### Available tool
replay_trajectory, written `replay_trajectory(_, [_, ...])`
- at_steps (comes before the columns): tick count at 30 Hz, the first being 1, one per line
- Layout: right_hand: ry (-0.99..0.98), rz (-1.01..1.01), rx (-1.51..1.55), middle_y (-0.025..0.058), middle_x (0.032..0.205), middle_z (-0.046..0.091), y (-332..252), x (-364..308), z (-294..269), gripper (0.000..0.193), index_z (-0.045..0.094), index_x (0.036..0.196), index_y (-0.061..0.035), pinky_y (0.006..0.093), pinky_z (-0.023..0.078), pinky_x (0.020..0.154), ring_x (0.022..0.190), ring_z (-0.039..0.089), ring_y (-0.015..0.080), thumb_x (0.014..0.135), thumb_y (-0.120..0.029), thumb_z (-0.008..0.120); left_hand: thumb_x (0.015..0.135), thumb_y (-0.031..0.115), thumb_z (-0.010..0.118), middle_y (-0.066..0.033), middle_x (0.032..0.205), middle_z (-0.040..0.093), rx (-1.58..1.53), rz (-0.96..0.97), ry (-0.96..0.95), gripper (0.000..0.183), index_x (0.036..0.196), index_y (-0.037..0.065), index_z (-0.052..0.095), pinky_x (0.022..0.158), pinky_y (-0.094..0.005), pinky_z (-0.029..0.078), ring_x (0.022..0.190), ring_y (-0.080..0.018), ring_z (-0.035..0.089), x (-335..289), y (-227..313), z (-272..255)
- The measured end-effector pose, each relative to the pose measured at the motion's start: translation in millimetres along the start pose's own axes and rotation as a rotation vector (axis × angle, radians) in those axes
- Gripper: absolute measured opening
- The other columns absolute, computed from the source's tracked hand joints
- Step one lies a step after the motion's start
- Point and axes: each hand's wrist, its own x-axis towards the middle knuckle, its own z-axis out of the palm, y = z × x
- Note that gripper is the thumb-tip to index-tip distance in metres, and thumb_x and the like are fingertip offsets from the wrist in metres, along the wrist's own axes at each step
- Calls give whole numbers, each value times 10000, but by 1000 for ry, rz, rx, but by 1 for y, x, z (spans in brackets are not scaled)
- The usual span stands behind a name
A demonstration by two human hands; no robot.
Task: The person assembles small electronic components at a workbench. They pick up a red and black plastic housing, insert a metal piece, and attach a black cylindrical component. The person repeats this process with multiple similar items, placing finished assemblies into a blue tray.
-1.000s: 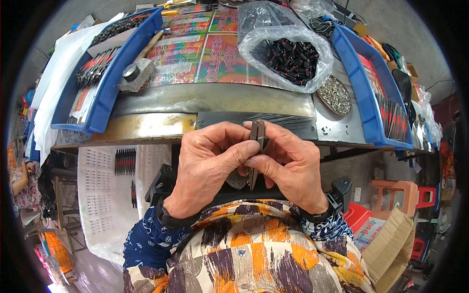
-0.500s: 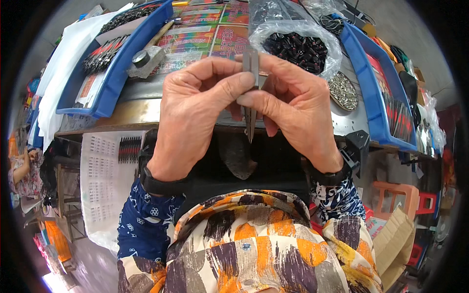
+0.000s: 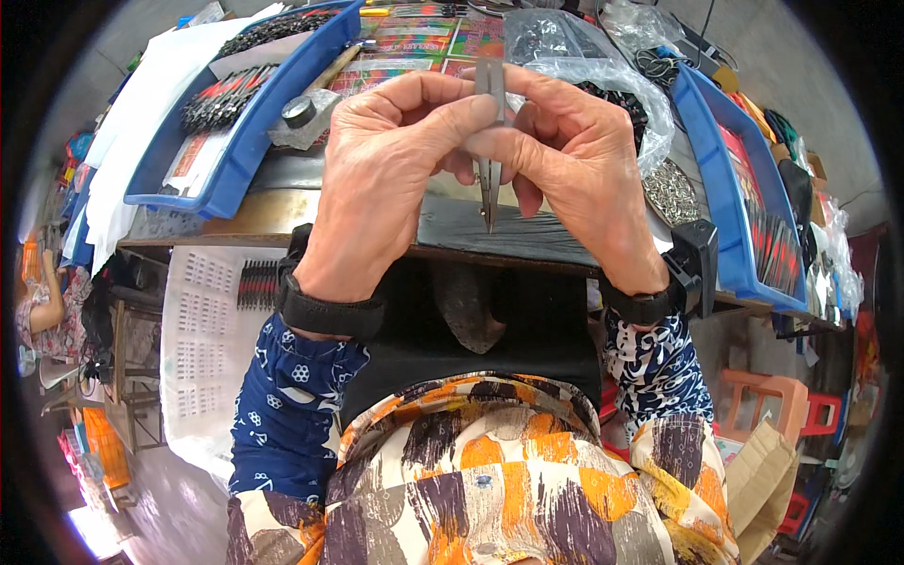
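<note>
Both of my hands hold one slim grey metal piece (image 3: pixel 489 193) upright over the table's front edge. It has two narrow legs lying side by side that taper to fine points at the lower end; its exact kind is not clear. My left hand (image 3: pixel 381 174) pinches it between thumb and curled fingers from the left. From the right, my right hand (image 3: pixel 584 169) grips it the same way, the two thumbs almost meeting across it. The fingers hide its middle; its flat upper end stands above the thumbs.
Blue trays (image 3: pixel 226 193) (image 3: pixel 692 89) flank the table, holding black-and-red pieces. Behind my right hand lies a clear bag (image 3: pixel 659 141) of small black parts, beside a dish of small metal parts (image 3: pixel 670 193). A white basket (image 3: pixel 200 311) stands below left.
Both hands and the metal piece have moved up and farther over the table. The metal piece's points now show against the tabletop, and my right hand covers more of the bag.
</note>
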Motion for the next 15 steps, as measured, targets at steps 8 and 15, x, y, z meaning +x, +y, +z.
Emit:
replay_trajectory(8, [-22,-87,-10,9,620,586,9,15,-1,399,599,1245,-6,176,375,373,446,490,37,878,-131,692,871,129,702,-53,796,672,1,50,34,179,983,-9,685,555,-198,491,630,-87,606,8,-1,-4])
replay_trajectory(15, [-45,-106,21,13,631,602,16,18,1,400,602,1239,-4,172,375,371,447,489,32,873,-130,698,851,175,727,-50,776,674,51,41,26,214,945,-14,695,579,-199,489,652,-81,614,10,-2,-10])
